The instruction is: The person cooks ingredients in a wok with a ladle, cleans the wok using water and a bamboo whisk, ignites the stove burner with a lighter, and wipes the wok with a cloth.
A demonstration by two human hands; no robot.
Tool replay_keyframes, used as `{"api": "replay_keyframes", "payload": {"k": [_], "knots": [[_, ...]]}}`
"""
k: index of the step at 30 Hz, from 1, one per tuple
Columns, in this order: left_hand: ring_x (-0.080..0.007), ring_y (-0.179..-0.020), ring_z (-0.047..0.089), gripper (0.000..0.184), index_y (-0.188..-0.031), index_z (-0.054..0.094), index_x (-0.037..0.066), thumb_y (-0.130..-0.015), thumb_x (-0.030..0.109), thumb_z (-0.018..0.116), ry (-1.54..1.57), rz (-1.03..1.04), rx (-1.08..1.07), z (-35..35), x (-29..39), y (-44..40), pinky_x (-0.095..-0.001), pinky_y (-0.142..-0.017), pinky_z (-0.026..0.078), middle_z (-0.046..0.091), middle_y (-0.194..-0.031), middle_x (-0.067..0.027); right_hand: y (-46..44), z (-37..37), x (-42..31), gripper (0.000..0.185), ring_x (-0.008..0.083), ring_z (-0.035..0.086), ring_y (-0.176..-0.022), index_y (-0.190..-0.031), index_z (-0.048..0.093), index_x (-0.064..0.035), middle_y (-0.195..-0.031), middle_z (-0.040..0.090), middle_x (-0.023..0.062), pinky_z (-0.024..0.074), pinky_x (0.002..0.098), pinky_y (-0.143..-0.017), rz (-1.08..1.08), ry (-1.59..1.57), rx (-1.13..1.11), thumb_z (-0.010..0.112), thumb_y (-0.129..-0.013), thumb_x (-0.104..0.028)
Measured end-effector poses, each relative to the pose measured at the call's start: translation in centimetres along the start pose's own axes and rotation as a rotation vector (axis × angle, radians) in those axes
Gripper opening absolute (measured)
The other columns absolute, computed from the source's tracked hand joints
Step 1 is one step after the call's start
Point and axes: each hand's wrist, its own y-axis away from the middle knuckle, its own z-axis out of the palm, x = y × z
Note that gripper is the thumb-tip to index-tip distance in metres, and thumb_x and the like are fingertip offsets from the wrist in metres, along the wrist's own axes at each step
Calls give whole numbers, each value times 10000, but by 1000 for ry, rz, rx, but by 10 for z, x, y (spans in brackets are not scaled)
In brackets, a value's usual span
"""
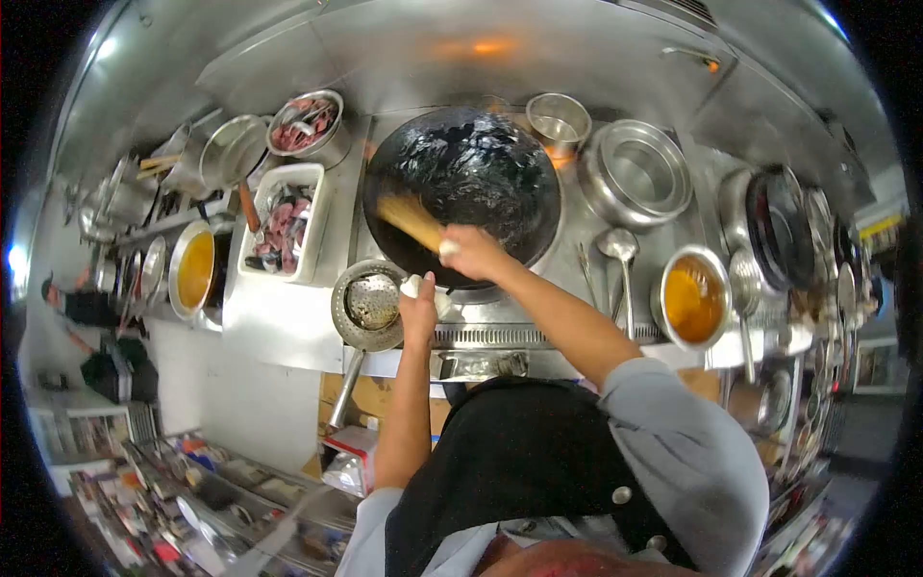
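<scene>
A large black wok sits on the stove, with shiny wet patches inside it. My right hand is closed round a bamboo wok brush, whose blurred bristles reach over the wok's left inner side. At the wok's near edge, my left hand is closed on a white cloth. The wok's handle, if there is one under the cloth, is hidden. Just left of that hand lies a round perforated strainer, its long handle pointing toward me.
Left of the wok stand a white tub and a metal pot, both with fish pieces. On the right are stacked metal pots, a ladle and a bowl of orange liquid. Another person is at far left.
</scene>
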Motion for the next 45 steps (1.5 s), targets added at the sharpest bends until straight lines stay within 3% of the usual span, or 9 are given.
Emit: {"api": "replay_keyframes", "payload": {"k": [3, 6, 9, 14, 17, 25, 29, 38, 45], "knots": [[-164, -806, 637, 474, -1130, 663, 69, -1010, 527, 642, 114, -298, -56, -18, -11, -15, -345, -698, 532, 674, -958, -35, 71, -48, 47, 630, 365, 657, -1198, -1339, 685, -122, -1292, 699, 161, 522, 430, -1030, -64, 93, -251, 863, -783, -360], [-178, -704, 669, 462, -1124, 630, 159, -968, 593, 660, 310, -457, -259, -30, 14, -19, -372, -546, 537, 681, -888, -24, 92, -185, 53, 593, 285, 684, -1096, -1275, 733, -222, -1228, 717, 108, 566, 416, -917, 396, 256, -303, 874, -751, -463], [-213, -666, 654, 204, -1043, 623, 123, -911, 226, 739, 204, -410, -197, -9, 6, -36, -381, -520, 504, 652, -822, -51, 91, -268, 23, 453, 335, 735, -978, -1213, 758, -160, -1074, 769, 161, 572, 421, -910, 353, 629, 54, 806, -811, -365], [-232, -636, 637, 118, -914, 636, 93, -818, 76, 702, 260, -403, -273, -9, -11, -33, -412, -529, 493, 642, -787, -66, 179, -134, -23, 612, 398, 671, -1166, -1429, 621, -195, -1306, 691, 179, 535, 465, -998, 140, 386, 694, 778, -858, -350], [-220, -656, 643, 92, -890, 652, 47, -804, 45, 685, 258, -329, -251, -14, -14, -30, -378, -574, 509, 646, -789, -66, 225, -37, 42, 607, 376, 667, -1189, -1443, 598, -121, -1320, 677, 209, 509, 404, -1044, 297, 165, 544, 776, -889, -296], [-239, -725, 662, 174, -924, 672, -32, -754, 6, 680, 94, -33, -194, -94, 51, -80, -370, -664, 527, 667, -842, -98, 421, 23, 88, 587, 182, 634, -1169, -1473, 540, -11, -1295, 683, 123, 492, 335, -1027, 368, -311, 867, 756, -950, -163], [-222, -711, 643, 169, -897, 666, -42, -732, -10, 690, -100, 105, -139, -84, 97, -71, -367, -672, 507, 664, -837, -100, 480, 32, 118, 640, 221, 657, -1142, -1508, 502, -15, -1302, 674, 154, 529, 356, -974, 499, -368, 954, 751, -954, -218], [-187, -785, 644, 257, -1047, 632, -44, -790, -47, 628, -116, 402, -215, -74, 112, -50, -329, -736, 521, 678, -913, -75, 417, -27, 84, 699, 129, 609, -787, -1619, 354, -124, -1066, 671, 58, 541, 283, -708, 344, -552, 873, 657, -989, -104], [-248, -813, 664, 304, -1075, 604, -54, -790, -4, 697, -325, 643, -112, -69, 107, -33, -377, -765, 535, 694, -925, -129, 260, -121, 89, 645, 162, 677, -855, -1601, 384, -150, -1210, 665, 81, 576, 308, -699, 178, -681, 768, 639, -1009, -155]]}}
